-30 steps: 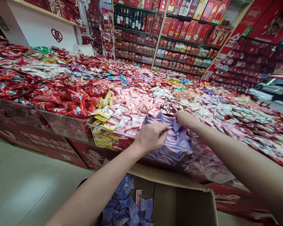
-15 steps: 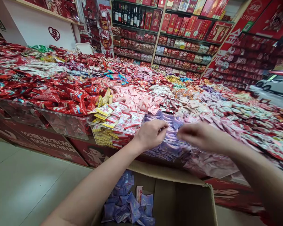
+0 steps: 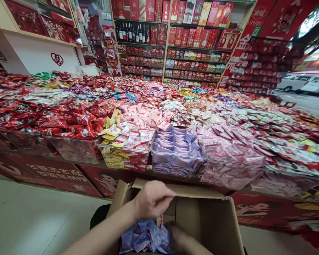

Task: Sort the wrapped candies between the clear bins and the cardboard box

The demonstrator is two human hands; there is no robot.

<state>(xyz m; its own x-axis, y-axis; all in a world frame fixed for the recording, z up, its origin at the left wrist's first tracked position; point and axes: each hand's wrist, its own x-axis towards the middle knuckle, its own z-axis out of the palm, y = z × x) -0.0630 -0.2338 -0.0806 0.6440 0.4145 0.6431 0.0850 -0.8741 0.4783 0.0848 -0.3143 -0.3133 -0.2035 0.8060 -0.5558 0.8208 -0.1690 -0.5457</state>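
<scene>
My left hand [image 3: 151,199] hovers over the open cardboard box [image 3: 210,216], fingers curled in a loose fist with nothing visible in them. My right hand [image 3: 178,236] is low inside the box, blurred and dark, down among the purple candy packets [image 3: 146,237] lying on the box bottom; its fingers cannot be made out. Just beyond the box, a clear bin of the same purple packets [image 3: 177,150] sits at the front of the candy display.
A wide display of wrapped candies [image 3: 69,106] fills the counter: red at left, yellow and pink packets [image 3: 127,140] beside the purple bin, pink packets [image 3: 228,152] at right. Shelves of red boxes and bottles [image 3: 175,39] stand behind. Pale floor [image 3: 29,216] lies at left.
Both hands have come back from the purple bin on the counter down to the cardboard box; the right hand now reaches inside it. The view has tilted up.
</scene>
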